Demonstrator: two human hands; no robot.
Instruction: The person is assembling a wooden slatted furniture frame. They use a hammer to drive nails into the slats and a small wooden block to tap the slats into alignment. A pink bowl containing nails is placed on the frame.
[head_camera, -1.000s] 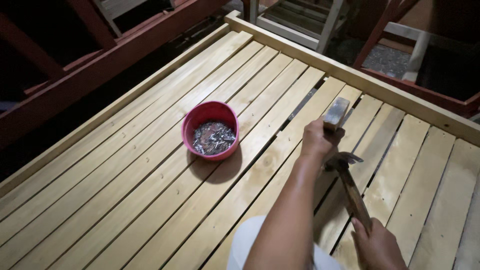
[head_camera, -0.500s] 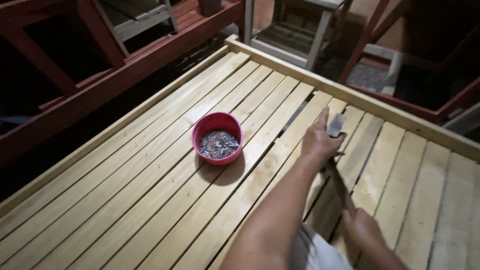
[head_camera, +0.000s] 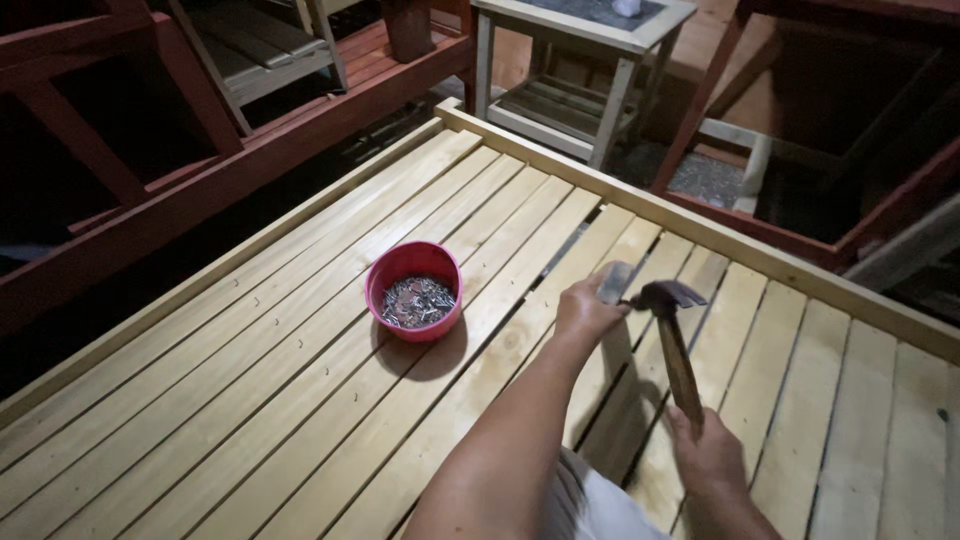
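Above the slatted frame (head_camera: 300, 400), right hand (head_camera: 712, 460) clenched around hammer (head_camera: 672, 340), handle upright, head away; left hand (head_camera: 588, 308) gripping small grey block (head_camera: 613, 281).

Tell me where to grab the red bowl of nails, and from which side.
Pinch the red bowl by its near-left rim from above. It sits upright and open on the slats; the nails lie low inside, and that side is away from the left hand.

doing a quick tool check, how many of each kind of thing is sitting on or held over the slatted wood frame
hammer: 1, in the right hand
small grey block: 1, in the left hand
red bowl of nails: 1
total: 3
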